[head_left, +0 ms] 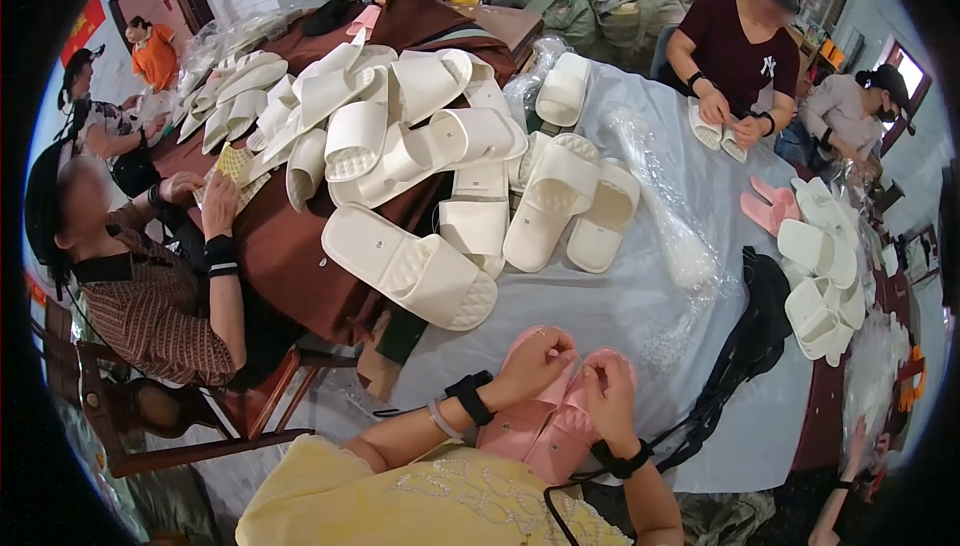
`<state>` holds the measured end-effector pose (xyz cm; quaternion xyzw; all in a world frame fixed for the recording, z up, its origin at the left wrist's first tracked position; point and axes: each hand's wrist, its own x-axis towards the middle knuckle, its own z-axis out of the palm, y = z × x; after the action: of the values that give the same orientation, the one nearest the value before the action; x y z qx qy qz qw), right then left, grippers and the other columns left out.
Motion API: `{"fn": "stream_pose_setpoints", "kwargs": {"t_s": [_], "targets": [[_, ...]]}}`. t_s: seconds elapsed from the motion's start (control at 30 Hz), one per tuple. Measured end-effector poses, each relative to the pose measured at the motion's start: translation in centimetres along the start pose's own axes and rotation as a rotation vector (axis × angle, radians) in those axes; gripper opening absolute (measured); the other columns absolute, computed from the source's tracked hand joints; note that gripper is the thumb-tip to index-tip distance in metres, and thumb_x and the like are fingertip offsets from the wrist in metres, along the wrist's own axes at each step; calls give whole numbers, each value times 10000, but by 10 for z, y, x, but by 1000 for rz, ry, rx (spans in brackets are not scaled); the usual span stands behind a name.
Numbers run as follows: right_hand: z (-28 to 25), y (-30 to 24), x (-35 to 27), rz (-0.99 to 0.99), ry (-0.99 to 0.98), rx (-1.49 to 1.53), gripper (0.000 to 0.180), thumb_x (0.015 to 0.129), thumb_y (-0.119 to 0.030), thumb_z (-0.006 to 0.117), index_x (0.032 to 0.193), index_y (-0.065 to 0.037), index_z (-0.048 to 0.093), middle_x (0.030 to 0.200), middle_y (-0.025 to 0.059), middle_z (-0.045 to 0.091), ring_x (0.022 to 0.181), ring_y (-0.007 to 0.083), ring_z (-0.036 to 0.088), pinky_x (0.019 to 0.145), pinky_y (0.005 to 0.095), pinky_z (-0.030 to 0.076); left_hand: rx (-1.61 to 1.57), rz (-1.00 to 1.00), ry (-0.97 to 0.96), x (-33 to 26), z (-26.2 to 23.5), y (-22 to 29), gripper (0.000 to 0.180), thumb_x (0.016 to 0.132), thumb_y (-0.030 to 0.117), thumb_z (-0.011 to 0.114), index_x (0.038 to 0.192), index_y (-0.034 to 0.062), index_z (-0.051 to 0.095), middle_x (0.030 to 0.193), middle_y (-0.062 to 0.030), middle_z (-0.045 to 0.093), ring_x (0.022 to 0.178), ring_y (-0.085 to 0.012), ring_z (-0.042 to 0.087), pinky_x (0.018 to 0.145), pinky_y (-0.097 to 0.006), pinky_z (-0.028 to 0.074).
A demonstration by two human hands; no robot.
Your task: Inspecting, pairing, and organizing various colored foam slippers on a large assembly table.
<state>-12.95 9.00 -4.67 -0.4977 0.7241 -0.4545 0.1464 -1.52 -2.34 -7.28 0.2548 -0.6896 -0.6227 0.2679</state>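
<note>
A pair of pink slippers (553,449) lies side by side at the table's near edge, right in front of me. My left hand (537,364) is over the far part of the left slipper, thumb and fingers pinched together. Beside it, over the right slipper, my right hand (611,398) is also closed in a pinch. Anything between the fingertips of either hand is too small to make out. Just beyond my left hand lies a large white slipper (410,264) with a quilted insole, the nearest of a big heap.
White slippers (430,86) are piled at the left and centre. A clear plastic bag (660,216) and a black bag with straps (750,316) lie to the right, near more white slippers (825,316). Co-workers sit around the table; one at the far right handles white slippers. A wooden chair (190,446) stands at left.
</note>
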Motion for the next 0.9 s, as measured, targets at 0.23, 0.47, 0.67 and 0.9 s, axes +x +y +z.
{"fn": "stream_pose_setpoints", "kwargs": {"t_s": [0.23, 0.47, 0.67, 0.9], "targets": [[-3, -3, 0, 36, -24, -21, 69, 785, -59, 572, 846, -38, 548, 860, 110, 571, 845, 292, 514, 810, 382, 384, 172, 71, -219, 5, -5, 5, 108, 845, 96, 554, 892, 2, 529, 880, -43, 539, 760, -119, 520, 647, -248, 456], [2, 2, 0, -50, 36, -38, 80, 774, -38, 572, 837, -17, 527, 851, 122, 538, 849, 296, 493, 769, 364, 400, -30, -16, -83, 2, -1, 6, 97, 823, 65, 554, 896, 5, 534, 854, -52, 527, 754, -122, 521, 660, -244, 454], [3, 9, -1, 25, 2, 105, 95, 757, -9, 568, 844, -17, 533, 884, 127, 550, 858, 304, 509, 775, 369, 412, 174, 159, -87, 3, -2, 8, 129, 775, 93, 608, 821, -16, 558, 766, -128, 567, 716, -240, 567, 626, -327, 464], [5, 9, -1, 6, 20, 53, 88, 758, -11, 569, 837, -13, 531, 878, 132, 551, 860, 305, 513, 775, 373, 412, 242, 231, -91, 4, -3, 3, 106, 785, 86, 600, 827, 7, 543, 754, -81, 540, 658, -192, 499, 592, -291, 421]]}}
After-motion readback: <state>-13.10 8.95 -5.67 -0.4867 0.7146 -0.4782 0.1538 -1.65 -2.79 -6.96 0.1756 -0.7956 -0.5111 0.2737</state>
